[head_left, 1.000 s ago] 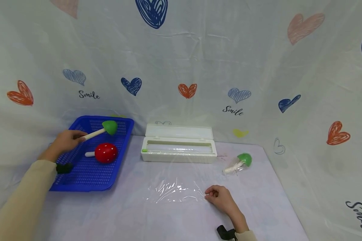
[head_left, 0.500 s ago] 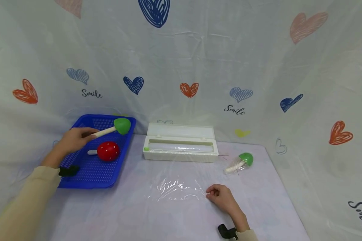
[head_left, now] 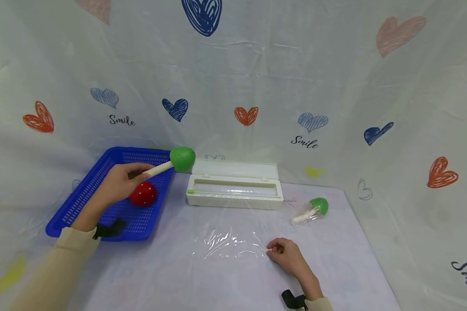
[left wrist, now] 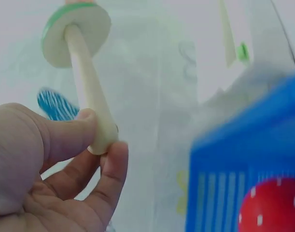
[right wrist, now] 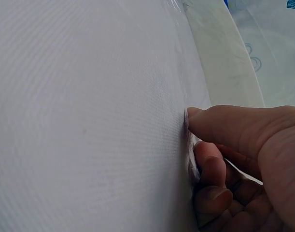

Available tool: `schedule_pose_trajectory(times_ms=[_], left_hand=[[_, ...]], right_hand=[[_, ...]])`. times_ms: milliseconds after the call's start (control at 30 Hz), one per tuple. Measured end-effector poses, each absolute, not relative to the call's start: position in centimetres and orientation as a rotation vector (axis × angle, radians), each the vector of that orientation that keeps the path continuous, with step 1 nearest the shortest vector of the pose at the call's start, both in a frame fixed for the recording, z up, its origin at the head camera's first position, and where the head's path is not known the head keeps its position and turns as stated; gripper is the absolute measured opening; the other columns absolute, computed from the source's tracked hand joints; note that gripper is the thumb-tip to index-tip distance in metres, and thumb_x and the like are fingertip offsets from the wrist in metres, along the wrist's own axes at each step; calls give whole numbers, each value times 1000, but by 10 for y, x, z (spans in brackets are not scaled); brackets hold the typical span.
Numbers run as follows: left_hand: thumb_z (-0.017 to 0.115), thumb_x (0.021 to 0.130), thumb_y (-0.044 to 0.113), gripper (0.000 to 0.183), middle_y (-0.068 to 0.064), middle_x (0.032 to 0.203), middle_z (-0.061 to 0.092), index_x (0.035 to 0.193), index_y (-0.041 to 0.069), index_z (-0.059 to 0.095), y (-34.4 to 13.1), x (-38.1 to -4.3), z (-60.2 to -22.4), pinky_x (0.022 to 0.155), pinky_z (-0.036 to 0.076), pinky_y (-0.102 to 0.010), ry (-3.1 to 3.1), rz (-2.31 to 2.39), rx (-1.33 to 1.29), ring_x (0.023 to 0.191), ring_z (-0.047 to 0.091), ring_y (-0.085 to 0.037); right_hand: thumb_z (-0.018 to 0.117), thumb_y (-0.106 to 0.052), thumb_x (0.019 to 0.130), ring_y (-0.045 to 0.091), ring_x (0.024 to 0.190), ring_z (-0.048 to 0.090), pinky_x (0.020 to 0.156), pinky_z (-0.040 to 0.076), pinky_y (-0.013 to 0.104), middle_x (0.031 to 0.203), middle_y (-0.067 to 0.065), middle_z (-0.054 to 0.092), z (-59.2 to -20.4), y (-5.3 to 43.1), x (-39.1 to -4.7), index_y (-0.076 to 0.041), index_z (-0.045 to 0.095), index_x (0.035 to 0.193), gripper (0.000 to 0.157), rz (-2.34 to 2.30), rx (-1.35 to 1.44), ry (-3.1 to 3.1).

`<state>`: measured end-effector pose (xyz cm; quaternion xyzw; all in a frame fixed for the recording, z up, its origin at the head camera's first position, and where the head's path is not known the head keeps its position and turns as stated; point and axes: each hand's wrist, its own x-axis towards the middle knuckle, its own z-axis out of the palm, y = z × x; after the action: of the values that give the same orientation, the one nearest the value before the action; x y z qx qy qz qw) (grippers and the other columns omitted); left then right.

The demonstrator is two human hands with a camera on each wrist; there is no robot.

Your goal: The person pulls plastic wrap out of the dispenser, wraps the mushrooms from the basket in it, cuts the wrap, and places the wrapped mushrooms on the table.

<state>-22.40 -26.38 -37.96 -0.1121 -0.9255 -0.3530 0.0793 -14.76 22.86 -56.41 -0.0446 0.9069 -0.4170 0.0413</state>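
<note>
My left hand grips a toy mushroom by the lower end of its cream stem, thumb on one side and fingers on the other. Its green cap points right, beyond the basket's far right corner; the left wrist view shows the cap's pale underside. On the table, my right hand pinches the right corner of a sheet of cling film between thumb and curled fingers. That clear sheet lies crinkled in front of a white cling film box, whose lid stands raised.
A blue plastic basket stands at the left, holding a red toy mushroom with white dots. Towards the right lies a second green-capped mushroom, its stem wrapped in film. A heart-printed sheet hangs behind the table.
My left hand has carried the green-capped mushroom rightwards, from over the basket to beyond its right rim. My right hand has stayed at the film's corner.
</note>
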Motion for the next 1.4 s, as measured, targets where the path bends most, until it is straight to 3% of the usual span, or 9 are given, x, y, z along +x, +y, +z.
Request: schedule_pose_trajectory(times_ms=[100,267,467,733,1067,1400], left_hand=[[64,102,10,29,-24,111,74,128,-2,69,-244,-218,-382,70,56,-24,-2753,-1109,-330,89,71,-29],[65,100,6,27,-22,107,74,127,0,71,-208,-208,-398,62,51,-25,-2723,-1217,-317,80,65,-26],[69,93,-6,23,-20,106,75,115,-2,75,-163,-200,-443,67,50,-21,-2673,-1425,-251,83,62,-23],[72,87,-11,20,-14,96,78,103,0,79,-112,-193,-500,65,49,-22,-2642,-1595,-197,78,62,-15],[69,87,-12,22,-15,99,77,104,-1,78,-73,-195,-536,75,57,-37,-2701,-1521,-206,88,70,-22],[75,86,-7,22,-14,98,75,106,0,79,-66,-192,-545,69,52,-31,-2806,-1392,-163,81,61,-18]], right_hand=[[82,-6,82,4,65,49,61,42,21,74,-4,58,-564,229,-147,-10,73,87,11,-1277,-134,2779],[82,-5,82,4,65,48,61,41,21,73,-5,58,-564,228,-145,-10,73,87,11,-1285,-134,2782],[81,-7,82,3,65,49,62,42,21,74,-6,58,-565,227,-147,-11,74,87,10,-1288,-143,2793],[82,-6,81,4,65,48,62,41,21,74,-4,58,-563,225,-146,-10,73,87,11,-1264,-128,2795],[80,-2,80,4,66,47,62,41,21,75,-5,59,-557,222,-147,-11,73,87,13,-1224,-110,2857],[78,0,81,2,70,49,64,44,21,83,-5,62,-558,229,-136,-14,73,91,18,-1231,-137,2851]])
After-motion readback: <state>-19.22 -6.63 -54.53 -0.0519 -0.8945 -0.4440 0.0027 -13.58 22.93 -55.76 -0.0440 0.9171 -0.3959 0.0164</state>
